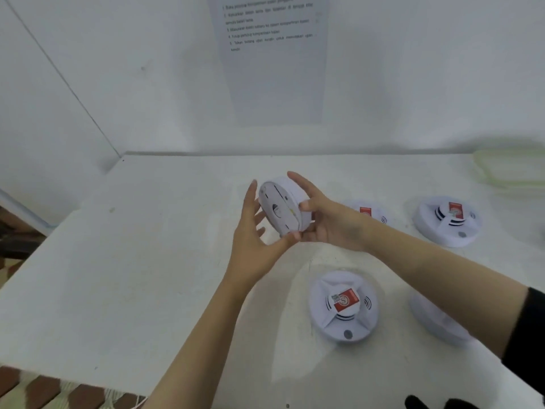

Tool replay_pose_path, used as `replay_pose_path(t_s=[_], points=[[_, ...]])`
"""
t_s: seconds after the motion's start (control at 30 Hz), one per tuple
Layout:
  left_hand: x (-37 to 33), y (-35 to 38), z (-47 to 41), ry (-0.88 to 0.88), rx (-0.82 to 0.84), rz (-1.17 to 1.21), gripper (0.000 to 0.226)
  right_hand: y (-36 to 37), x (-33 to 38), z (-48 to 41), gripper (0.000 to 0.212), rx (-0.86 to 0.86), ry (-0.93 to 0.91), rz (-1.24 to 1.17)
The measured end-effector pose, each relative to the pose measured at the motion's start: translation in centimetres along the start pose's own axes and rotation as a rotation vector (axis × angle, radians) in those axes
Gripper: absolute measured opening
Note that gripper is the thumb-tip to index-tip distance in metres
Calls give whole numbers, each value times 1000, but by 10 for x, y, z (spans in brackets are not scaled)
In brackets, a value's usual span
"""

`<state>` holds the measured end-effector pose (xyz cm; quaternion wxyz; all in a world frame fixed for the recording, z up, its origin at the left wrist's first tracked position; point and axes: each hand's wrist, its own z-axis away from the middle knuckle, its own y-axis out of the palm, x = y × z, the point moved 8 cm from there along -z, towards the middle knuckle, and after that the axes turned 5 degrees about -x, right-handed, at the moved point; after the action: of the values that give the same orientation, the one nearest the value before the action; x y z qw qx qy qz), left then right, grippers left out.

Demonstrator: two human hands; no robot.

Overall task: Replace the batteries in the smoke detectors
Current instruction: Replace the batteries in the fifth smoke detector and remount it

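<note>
You are at the opening step. The smoke detector point(283, 208) is off the table point(132, 261), held on edge at about 12 o'clock in front of you, with what looks like its back plate turned toward your left. I judge you are about to twist or prise that plate off to reach the battery. Your right hand point(333, 224) grips it, thumb laid on the rim and fingers curled round the far side. Your left hand point(253, 231) is spread wide, fingers straight and apart. Its thumb tip touches the lower rim and its fingertips sit just beside the back face, so it clasps nothing. Next, that left hand needs to close on the plate and turn against the right hand's hold. No battery shows. Other units wait on the table: a near detector point(343, 305) at 5 o'clock of the held one and a far detector point(448, 221) at 3 o'clock.
</note>
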<state>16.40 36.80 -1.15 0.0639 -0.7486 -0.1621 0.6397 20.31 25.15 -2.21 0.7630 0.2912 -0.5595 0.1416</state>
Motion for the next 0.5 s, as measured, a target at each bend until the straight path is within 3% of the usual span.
replay_pose_path(t_s=[0.2,0.33,0.5], points=[[-26,12,-9,129,26,-51,101,-4,16,22,63,10,-119,96],[-33,18,-7,183,79,-71,93,-19,29,39,54,-95,-175,155],[-32,24,-3,159,130,10,102,-35,27,55,53,-206,-170,175]])
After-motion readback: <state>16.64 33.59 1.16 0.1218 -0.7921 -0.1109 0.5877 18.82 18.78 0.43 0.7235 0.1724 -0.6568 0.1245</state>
